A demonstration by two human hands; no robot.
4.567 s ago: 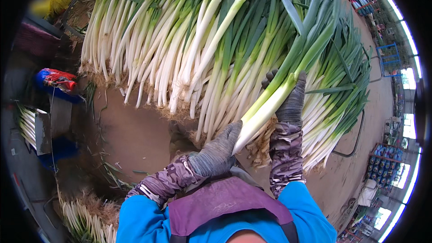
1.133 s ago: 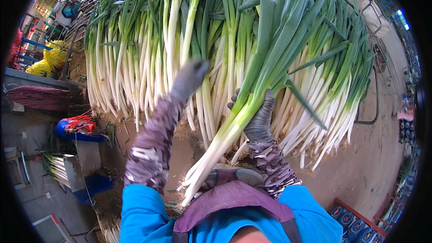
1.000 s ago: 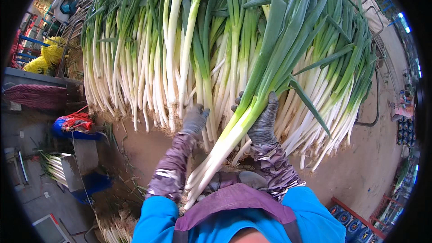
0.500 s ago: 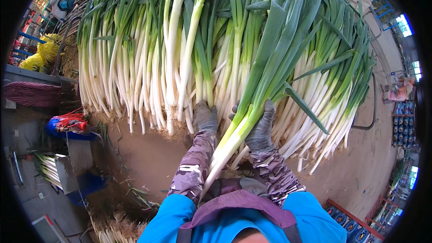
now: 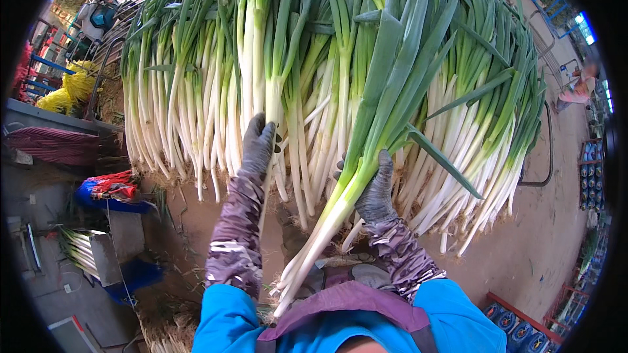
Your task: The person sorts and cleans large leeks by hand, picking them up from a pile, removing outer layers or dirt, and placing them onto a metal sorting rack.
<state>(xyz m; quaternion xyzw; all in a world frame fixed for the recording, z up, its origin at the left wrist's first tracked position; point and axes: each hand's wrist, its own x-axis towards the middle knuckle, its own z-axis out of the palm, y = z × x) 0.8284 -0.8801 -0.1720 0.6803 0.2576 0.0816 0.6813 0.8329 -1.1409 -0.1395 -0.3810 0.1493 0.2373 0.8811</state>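
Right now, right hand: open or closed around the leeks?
Closed: the right hand wraps the leek bunch, its fingertips showing left of the stalks and its thumb on the right.

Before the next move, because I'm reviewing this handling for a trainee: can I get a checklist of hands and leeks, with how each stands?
1. Right hand around the slanted bunch: ok, thumb and fingertips on opposite sides.
2. Left hand around a leek stem: ok, fingers wrapped.
3. Grey gloves on both hands: ok.
4. Bunch's lower ends even: not ok, they stop at different points.
5. Left stem's leaves free of the pile: cannot tell, they blend in.
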